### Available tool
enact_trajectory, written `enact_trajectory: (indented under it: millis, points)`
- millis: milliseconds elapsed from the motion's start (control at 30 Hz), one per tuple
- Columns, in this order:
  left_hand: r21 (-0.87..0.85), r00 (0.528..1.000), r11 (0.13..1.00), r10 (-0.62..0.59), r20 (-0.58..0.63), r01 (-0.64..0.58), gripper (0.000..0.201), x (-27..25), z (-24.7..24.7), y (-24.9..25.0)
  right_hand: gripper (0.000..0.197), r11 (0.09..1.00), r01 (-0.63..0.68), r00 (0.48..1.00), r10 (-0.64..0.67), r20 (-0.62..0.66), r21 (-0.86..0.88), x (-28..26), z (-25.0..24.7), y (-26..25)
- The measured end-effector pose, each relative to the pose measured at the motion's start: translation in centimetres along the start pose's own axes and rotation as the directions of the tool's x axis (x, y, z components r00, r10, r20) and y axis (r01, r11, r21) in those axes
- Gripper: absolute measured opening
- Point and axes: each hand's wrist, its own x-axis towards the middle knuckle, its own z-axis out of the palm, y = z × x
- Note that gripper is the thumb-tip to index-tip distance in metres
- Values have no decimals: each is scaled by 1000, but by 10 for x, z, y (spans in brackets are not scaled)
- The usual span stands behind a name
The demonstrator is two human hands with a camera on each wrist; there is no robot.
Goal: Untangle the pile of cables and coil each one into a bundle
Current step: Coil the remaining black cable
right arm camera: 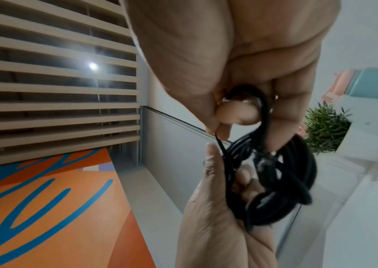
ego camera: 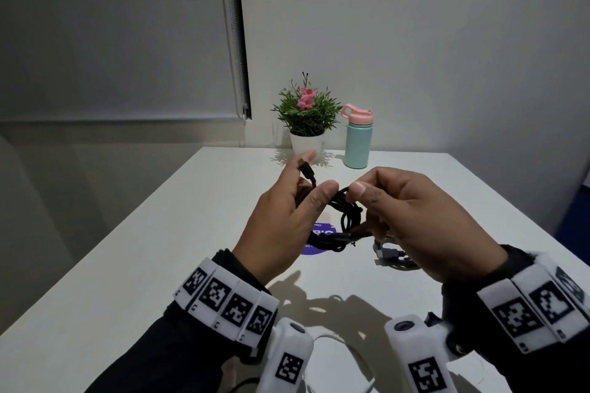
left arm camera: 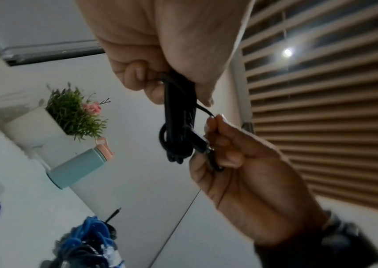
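Observation:
I hold a coiled black cable (ego camera: 349, 220) in the air above the white table (ego camera: 159, 265), between both hands. My left hand (ego camera: 319, 190) grips the bundle's loops, and one connector end (ego camera: 307, 171) sticks up by its index finger. My right hand (ego camera: 364, 207) pinches a strand at the bundle's right side. In the left wrist view the black cable (left arm camera: 175, 117) hangs from my left hand (left arm camera: 178, 87), with the right hand (left arm camera: 218, 145) holding its plug end. In the right wrist view a strand loops round a right fingertip (right arm camera: 238, 112) above the coil (right arm camera: 282, 181).
More tangled cable (ego camera: 394, 257) lies on the table under my right hand, and a blue cable pile (left arm camera: 89, 239) shows in the left wrist view. A purple sticker (ego camera: 319, 241), a potted plant (ego camera: 306, 115) and a teal bottle (ego camera: 357, 140) stand further back.

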Motion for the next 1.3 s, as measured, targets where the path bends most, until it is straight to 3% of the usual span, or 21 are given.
enact_trajectory:
  millis: [67,167,267,367,500,633,700,767,833,933,1000,1033,1067,1133,1200,1300]
  points:
    - [-58,999,998,-3,34,5,28,0,-3,1,23,999,-3,1000,3,-8,54,1,-1,3]
    - [4,998,1000,16,58,-16,31,0,-3,1,22,996,93,996,-93,-15,-17,3,-6,5]
    - [-210,985,976,-24,170,60,22,0,-4,4,20,994,105,994,-103,-43,32,9,-11,11]
    - [-441,974,889,-29,224,128,14,1,-8,4,21,993,60,998,-61,8,106,12,-10,19]
    - [-516,979,849,-5,203,112,19,1,-8,2,22,942,-99,983,42,181,321,12,-3,24]
    - [-585,973,796,-19,230,154,13,-2,-3,4,16,788,-350,922,196,333,506,11,-5,27]
    - [-660,954,720,-12,298,215,11,-2,-3,6,16,760,-387,897,177,406,522,10,-2,28]
    - [-667,953,704,-49,298,244,6,-2,-3,6,29,769,-374,898,161,409,518,11,1,30]
    - [-602,966,760,-136,222,245,7,0,-1,7,45,822,-349,918,205,339,450,11,4,29]
    - [-546,978,811,-168,125,209,21,2,1,5,25,956,-219,970,191,151,194,11,5,24]
    - [-541,983,824,-182,27,167,22,4,1,3,15,996,-41,988,28,-150,-83,10,3,20]
    - [-543,979,825,-203,-27,156,20,5,1,1,13,981,50,958,-99,-269,-185,9,2,16]
    - [-553,971,819,-229,-72,152,18,5,0,0,9,961,145,931,-213,-296,-235,7,1,11]
    - [-566,953,811,-268,-138,146,18,6,-1,-2,4,925,262,942,-307,-134,-275,0,5,2]
    - [-541,946,827,-282,-162,154,20,6,-1,-3,11,880,259,963,-269,31,-399,-6,16,1]
    - [-598,939,774,-329,-101,207,25,4,3,-2,20,785,209,964,-266,-12,-583,-5,23,5]
